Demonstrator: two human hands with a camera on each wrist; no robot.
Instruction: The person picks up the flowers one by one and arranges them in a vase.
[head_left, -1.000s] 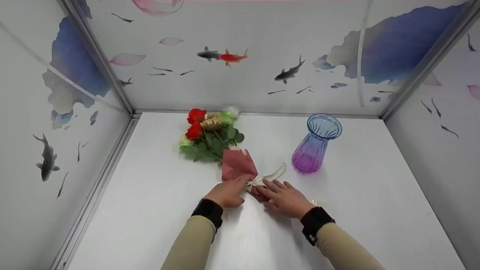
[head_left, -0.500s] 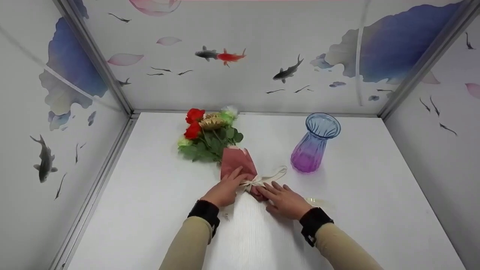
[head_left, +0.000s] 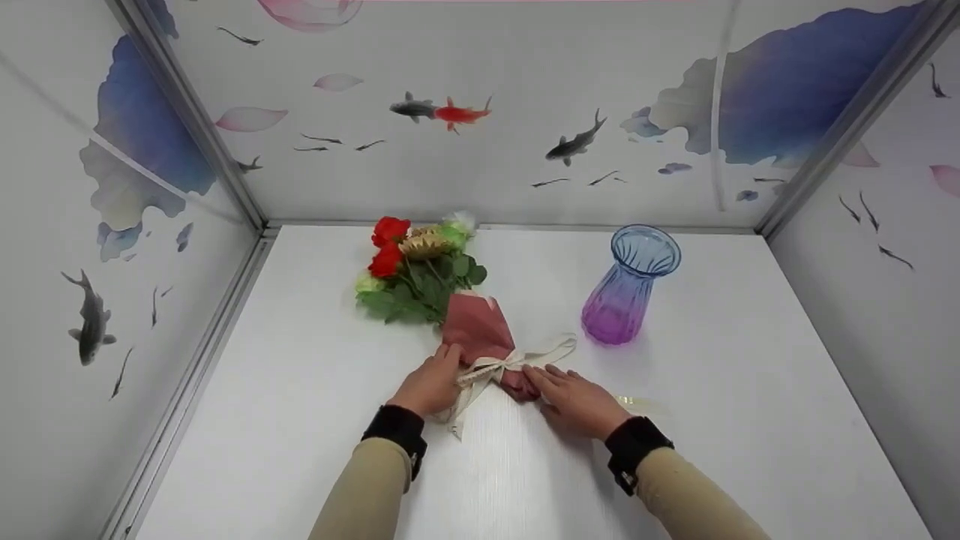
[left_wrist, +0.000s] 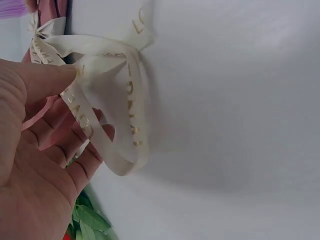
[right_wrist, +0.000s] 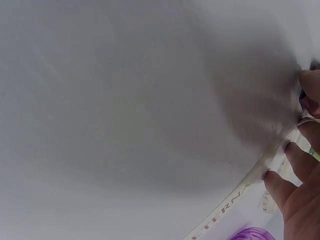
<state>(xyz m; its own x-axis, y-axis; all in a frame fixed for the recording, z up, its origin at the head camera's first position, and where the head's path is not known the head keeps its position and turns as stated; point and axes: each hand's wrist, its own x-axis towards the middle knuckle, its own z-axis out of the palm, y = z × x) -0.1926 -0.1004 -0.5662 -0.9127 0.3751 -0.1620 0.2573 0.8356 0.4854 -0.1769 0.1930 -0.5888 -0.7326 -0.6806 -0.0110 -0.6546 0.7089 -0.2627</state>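
Observation:
A flower bouquet (head_left: 409,281) with red, green-white and gold blooms lies on the white table, its stems in dusky red wrapping paper (head_left: 478,326). A cream ribbon (head_left: 491,365) is tied around the narrow part of the paper. At the paper's left edge is my left hand (head_left: 431,381), fingers loosely bent. In the left wrist view, a loop of gold-lettered ribbon (left_wrist: 134,95) hangs past its thumb, which lies over the ribbon apart from the fingertips. My right hand (head_left: 581,401) rests its fingertips on the ribbon and lower paper end; the right wrist view shows them along the ribbon (right_wrist: 225,207).
A blue-to-purple glass vase (head_left: 630,289) stands behind my right hand. A thin clear strip with gold marks (head_left: 637,404) lies beside the right wrist. White panels with painted fish (head_left: 461,114) enclose the table at the back and sides.
My left hand has moved left off the knot to the paper's left edge, and ribbon loops and tails now show between the hands. My right hand has barely shifted.

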